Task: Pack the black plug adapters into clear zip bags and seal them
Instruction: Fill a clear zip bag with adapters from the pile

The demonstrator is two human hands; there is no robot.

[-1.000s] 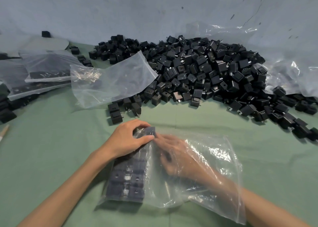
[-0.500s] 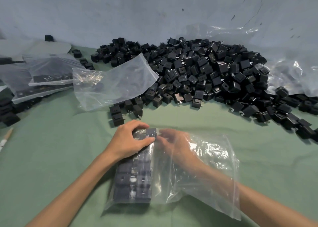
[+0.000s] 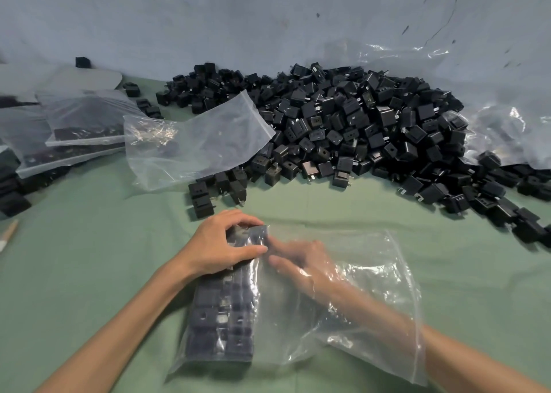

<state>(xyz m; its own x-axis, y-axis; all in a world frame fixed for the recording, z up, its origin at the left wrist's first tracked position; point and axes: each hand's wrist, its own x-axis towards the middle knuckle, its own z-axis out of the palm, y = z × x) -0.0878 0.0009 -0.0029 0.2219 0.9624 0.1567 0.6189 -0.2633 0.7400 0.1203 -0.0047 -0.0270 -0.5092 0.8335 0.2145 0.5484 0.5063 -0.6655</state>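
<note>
A big pile of black plug adapters [image 3: 357, 130] lies on a green cloth [image 3: 89, 273] against a grey-blue wall [image 3: 268, 19]. In front of the pile, nearer the person, a clear zip bag [image 3: 372, 288] lies flat on the cloth with its mouth facing right. Inside it, along its left side, sits a tidy block of adapters [image 3: 220, 318], 2 wide, running away from the person toward the pile.

The left hand [image 3: 220, 243] is on the outside of the bag at the end of the block nearest the pile. Its fingers curl over that far end and its thumb presses the right side, so it grips the block through the plastic. The right hand [image 3: 301, 261] is inside the bag, the forearm passing in through the mouth. It is blurred by the plastic, but its fingers look stretched out fairly straight, holding nothing, with the tips at or just beside the same end of the block, close to the left thumb.

An empty zip bag [image 3: 202, 145] rests on the left front edge of the pile, partly covering some adapters. Further left of the pile lie filled bags [image 3: 77, 130], stacked flat. To the right of the pile, crumpled clear plastic [image 3: 501, 124] spreads up against the wall. Far left of the pile, at the picture's edge, a pale wooden stick [image 3: 9, 234] shows.
</note>
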